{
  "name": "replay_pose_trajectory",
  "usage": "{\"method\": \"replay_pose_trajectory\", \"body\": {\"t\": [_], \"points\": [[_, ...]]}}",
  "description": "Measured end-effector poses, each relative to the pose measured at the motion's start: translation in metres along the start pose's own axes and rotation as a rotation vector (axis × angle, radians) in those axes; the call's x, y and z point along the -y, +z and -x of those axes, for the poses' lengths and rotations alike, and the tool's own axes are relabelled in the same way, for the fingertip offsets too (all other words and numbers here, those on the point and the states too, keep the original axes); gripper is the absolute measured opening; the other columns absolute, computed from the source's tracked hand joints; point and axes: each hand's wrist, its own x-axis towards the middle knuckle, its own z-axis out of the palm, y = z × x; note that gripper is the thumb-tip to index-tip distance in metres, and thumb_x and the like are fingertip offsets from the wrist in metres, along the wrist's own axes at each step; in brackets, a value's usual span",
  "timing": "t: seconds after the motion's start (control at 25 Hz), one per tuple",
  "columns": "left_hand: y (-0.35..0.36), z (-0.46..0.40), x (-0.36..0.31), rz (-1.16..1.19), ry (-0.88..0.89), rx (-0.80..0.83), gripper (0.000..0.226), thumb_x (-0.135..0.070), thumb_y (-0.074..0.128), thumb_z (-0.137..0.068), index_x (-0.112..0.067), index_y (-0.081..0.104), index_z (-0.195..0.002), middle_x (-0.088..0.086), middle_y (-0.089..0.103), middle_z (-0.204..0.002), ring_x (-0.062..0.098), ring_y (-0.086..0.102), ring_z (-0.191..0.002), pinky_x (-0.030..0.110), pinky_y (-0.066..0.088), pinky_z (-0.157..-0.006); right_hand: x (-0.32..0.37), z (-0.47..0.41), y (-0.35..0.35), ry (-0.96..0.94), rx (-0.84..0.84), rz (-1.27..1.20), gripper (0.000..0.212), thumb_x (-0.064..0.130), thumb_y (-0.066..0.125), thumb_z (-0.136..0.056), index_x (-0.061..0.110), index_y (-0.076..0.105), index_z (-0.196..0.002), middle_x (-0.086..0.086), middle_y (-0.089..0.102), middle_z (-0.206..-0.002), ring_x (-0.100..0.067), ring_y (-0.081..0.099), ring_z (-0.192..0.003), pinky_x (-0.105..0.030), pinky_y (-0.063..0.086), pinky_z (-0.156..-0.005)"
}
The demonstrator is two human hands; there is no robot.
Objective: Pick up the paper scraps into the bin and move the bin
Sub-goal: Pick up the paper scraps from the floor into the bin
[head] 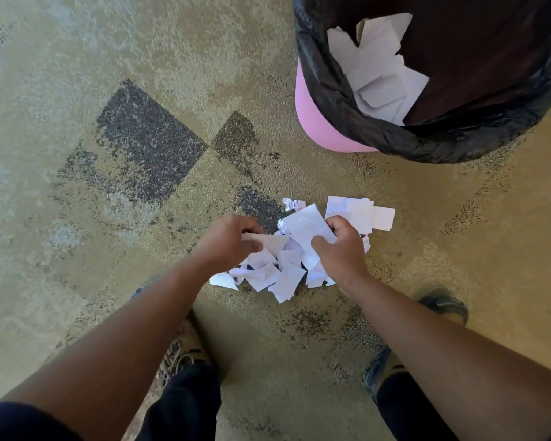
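Note:
A pile of white paper scraps (280, 272) lies on the carpet in front of my feet. My left hand (229, 240) grips scraps at the pile's left side, fingers curled round a white piece. My right hand (341, 249) grips a larger sheet (306, 227) at the pile's right. More flat scraps (360, 211) and a small crumpled ball (291, 204) lie just beyond the hands. The pink bin (315, 122) with a black liner (427, 144) stands at the upper right; white paper pieces (379, 68) lie inside it.
Patterned tan and grey carpet (140, 138) covers the floor all around. My two shoes (178, 354) and dark trouser legs show at the bottom, either side of the pile. The bin stands about an arm's reach beyond the pile, to the right.

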Motion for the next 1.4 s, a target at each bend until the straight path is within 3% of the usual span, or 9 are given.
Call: {"method": "replay_pose_trajectory", "body": {"t": [0.28, 0.48, 0.56, 0.72, 0.8, 0.92, 1.12, 1.28, 1.4], "points": [[-0.027, 0.008, -0.012, 0.508, -0.137, 0.036, 0.014, -0.017, 0.084, -0.082, -0.015, 0.071, -0.087, -0.001, 0.07, -0.069, 0.014, 0.057, -0.055, 0.023, 0.044, -0.049, 0.001, -0.006, -0.002, 0.027, 0.128, -0.11, 0.012, 0.02, 0.065, -0.097, 0.026, 0.071, -0.106, 0.001, 0.077, -0.099, -0.014, 0.064, -0.08, -0.034, 0.053, -0.072], [-0.006, 0.003, -0.029, 0.706, -0.15, -0.009, 0.019, -0.011, 0.082, -0.083, -0.009, 0.064, -0.084, -0.005, 0.071, -0.092, 0.019, 0.066, -0.072, 0.035, 0.055, -0.064, 0.016, 0.004, 0.005, 0.221, 0.259, -0.381, 0.021, 0.017, 0.052, -0.105, 0.02, 0.072, -0.107, -0.003, 0.072, -0.092, -0.018, 0.062, -0.081, -0.034, 0.054, -0.072], [-0.001, 0.001, -0.031, 0.781, -0.178, 0.0, 0.019, -0.012, 0.079, -0.087, -0.013, 0.061, -0.083, -0.002, 0.071, -0.081, 0.018, 0.065, -0.062, 0.031, 0.054, -0.053, 0.016, 0.008, 0.004, 0.32, 0.279, -0.49, 0.02, 0.019, 0.051, -0.104, 0.022, 0.071, -0.104, -0.002, 0.072, -0.091, -0.021, 0.063, -0.085, -0.038, 0.055, -0.076], [0.009, 0.002, -0.034, 0.705, -0.167, -0.076, 0.024, -0.013, 0.081, -0.086, -0.015, 0.057, -0.083, 0.005, 0.067, -0.073, 0.017, 0.06, -0.054, 0.027, 0.048, -0.047, 0.013, 0.008, 0.0, 0.33, 0.321, -0.587, 0.041, 0.057, 0.05, -0.099, 0.026, 0.07, -0.117, -0.002, 0.077, -0.107, -0.021, 0.071, -0.1, -0.045, 0.055, -0.089], [0.012, 0.004, -0.037, 0.733, -0.157, -0.168, 0.024, -0.009, 0.081, -0.086, -0.017, 0.058, -0.088, 0.005, 0.069, -0.078, 0.015, 0.062, -0.056, 0.026, 0.049, -0.045, 0.012, 0.007, 0.002, 0.261, 0.305, -0.552, 0.029, 0.043, 0.067, -0.094, 0.028, 0.066, -0.119, 0.0, 0.074, -0.111, -0.023, 0.069, -0.106, -0.044, 0.055, -0.09], [0.013, 0.005, -0.04, 0.913, -0.168, -0.231, 0.026, -0.003, 0.077, -0.087, -0.019, 0.064, -0.102, 0.009, 0.073, -0.096, 0.023, 0.069, -0.072, 0.026, 0.05, -0.048, 0.01, 0.007, 0.007, 0.244, 0.26, -0.514, 0.045, 0.01, 0.077, -0.088, 0.03, 0.056, -0.123, -0.004, 0.069, -0.121, -0.027, 0.069, -0.112, -0.052, 0.056, -0.097], [0.014, 0.006, -0.045, 1.036, -0.229, -0.314, 0.018, -0.003, 0.071, -0.092, -0.015, 0.059, -0.089, 0.005, 0.071, -0.08, 0.019, 0.066, -0.059, 0.023, 0.047, -0.043, 0.012, 0.01, 0.012, 0.257, 0.156, -0.528, 0.055, -0.001, 0.075, -0.088, 0.019, 0.052, -0.135, -0.01, 0.062, -0.129, -0.024, 0.07, -0.103, -0.027, 0.061, -0.071], [0.002, 0.001, -0.043, 1.311, -0.34, -0.437, 0.018, -0.002, 0.069, -0.094, -0.015, 0.057, -0.095, 0.005, 0.072, -0.09, 0.024, 0.067, -0.079, 0.047, 0.051, -0.082, 0.01, 0.015, 0.013, 0.217, 0.099, -0.382, 0.047, 0.003, 0.069, -0.093, 0.026, 0.054, -0.131, -0.01, 0.05, -0.131, -0.027, 0.062, -0.112, -0.033, 0.064, -0.075], [0.002, 0.004, -0.049, 1.388, -0.345, -0.399, 0.017, -0.003, 0.066, -0.096, -0.015, 0.055, -0.094, 0.007, 0.071, -0.093, 0.024, 0.066, -0.08, 0.053, 0.048, -0.086, 0.017, 0.023, 0.015, 0.107, 0.112, -0.204, 0.03, 0.002, 0.056, -0.096, 0.03, 0.056, -0.107, -0.004, 0.057, -0.122, -0.021, 0.061, -0.098, -0.035, 0.064, -0.075]]}}
